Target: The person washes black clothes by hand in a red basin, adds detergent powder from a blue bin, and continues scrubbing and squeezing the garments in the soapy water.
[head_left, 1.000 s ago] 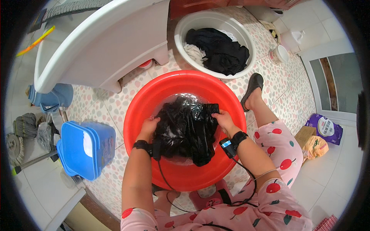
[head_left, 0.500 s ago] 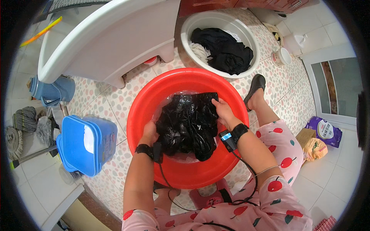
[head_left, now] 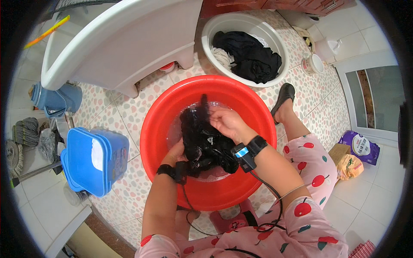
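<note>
- The black garment [head_left: 202,137], spread wide across the water a second ago, is now bunched into a narrow wet bundle inside the red basin [head_left: 159,116]; washing is mid-scrub.
- Right hand [head_left: 227,122]: fingers clamped on the cloth's upper part, pulling it up.
- Left hand [head_left: 177,154]: fingers curl under the bundle's lower end, partly hidden.
- Beyond the fingertips sits a white basin [head_left: 211,30] of dark laundry.

both hands [head_left: 202,135] wring black cloth [head_left: 202,139] (wet) over red basin [head_left: 254,107].
</note>
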`<move>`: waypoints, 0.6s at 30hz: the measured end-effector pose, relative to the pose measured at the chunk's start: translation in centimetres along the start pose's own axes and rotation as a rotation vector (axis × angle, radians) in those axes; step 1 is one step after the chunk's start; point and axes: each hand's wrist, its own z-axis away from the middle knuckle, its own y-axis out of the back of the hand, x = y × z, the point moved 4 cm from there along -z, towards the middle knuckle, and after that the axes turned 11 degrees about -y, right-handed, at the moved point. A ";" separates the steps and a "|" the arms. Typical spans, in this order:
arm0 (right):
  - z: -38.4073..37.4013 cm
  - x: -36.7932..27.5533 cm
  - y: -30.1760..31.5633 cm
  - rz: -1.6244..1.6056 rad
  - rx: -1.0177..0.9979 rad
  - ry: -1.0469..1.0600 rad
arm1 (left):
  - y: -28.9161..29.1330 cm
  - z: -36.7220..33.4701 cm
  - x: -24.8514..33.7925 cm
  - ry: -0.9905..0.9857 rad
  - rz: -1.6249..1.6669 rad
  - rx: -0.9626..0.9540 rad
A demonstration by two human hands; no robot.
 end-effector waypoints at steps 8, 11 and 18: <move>-1.4 -0.4 8.8 0.909 0.175 0.432 | -0.6 0.2 -0.2 -0.030 0.155 -0.026; -2.2 0.1 13.1 1.402 0.414 0.442 | -0.1 0.2 -0.6 -0.033 0.220 -0.041; -4.0 2.0 14.9 1.224 0.270 -0.114 | -1.7 -0.1 -1.1 -0.132 0.249 -0.134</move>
